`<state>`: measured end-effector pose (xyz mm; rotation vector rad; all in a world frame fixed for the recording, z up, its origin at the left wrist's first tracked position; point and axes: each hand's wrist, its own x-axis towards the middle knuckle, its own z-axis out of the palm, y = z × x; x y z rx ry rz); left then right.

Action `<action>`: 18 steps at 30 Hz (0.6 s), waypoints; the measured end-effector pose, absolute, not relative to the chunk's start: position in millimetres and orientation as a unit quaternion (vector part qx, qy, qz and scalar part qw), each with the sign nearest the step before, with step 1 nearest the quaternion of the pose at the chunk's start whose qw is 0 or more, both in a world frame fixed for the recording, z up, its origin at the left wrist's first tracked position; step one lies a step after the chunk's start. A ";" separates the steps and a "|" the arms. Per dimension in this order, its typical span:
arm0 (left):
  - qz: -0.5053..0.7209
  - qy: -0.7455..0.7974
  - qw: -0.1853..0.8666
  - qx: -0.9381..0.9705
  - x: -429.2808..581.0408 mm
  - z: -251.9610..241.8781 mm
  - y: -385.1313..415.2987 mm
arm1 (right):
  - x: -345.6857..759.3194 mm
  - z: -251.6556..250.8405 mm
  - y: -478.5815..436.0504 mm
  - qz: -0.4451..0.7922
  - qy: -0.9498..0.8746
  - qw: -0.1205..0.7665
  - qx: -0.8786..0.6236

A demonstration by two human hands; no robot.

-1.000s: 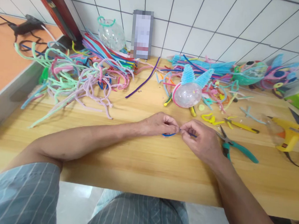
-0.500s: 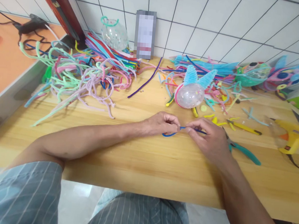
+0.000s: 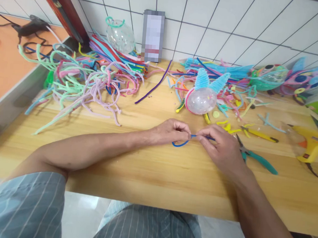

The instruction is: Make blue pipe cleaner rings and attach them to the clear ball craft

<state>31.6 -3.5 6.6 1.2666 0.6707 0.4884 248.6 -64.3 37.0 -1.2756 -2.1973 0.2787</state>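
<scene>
Pale floor shows below the wooden worktop. Over its middle, the left hand and right hand pinch a curved blue pipe cleaner. Farther back, tangled pipe cleaners lie before a white tiled wall.

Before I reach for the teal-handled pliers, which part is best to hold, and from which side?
I would take the pliers by the longer visible handle, coming from the near right: it is uncovered and points that way. The other handle is mostly hidden beside the right grip, and the nose points away from you.
</scene>
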 end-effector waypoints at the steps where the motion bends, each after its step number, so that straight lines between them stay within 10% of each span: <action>1: 0.226 0.305 0.717 0.584 31.8 6.1 -4.2 | 248.6 37.1 -64.5 0.097 -0.827 0.284 -0.475; 12: 0.377 0.277 0.285 0.837 24.2 2.2 -15.8 | 235.0 35.6 -74.6 0.029 -0.823 0.282 -0.492; 18: 0.391 0.326 0.306 0.804 23.2 10.1 -17.0 | 219.7 36.7 -79.9 0.126 -0.766 0.335 -0.534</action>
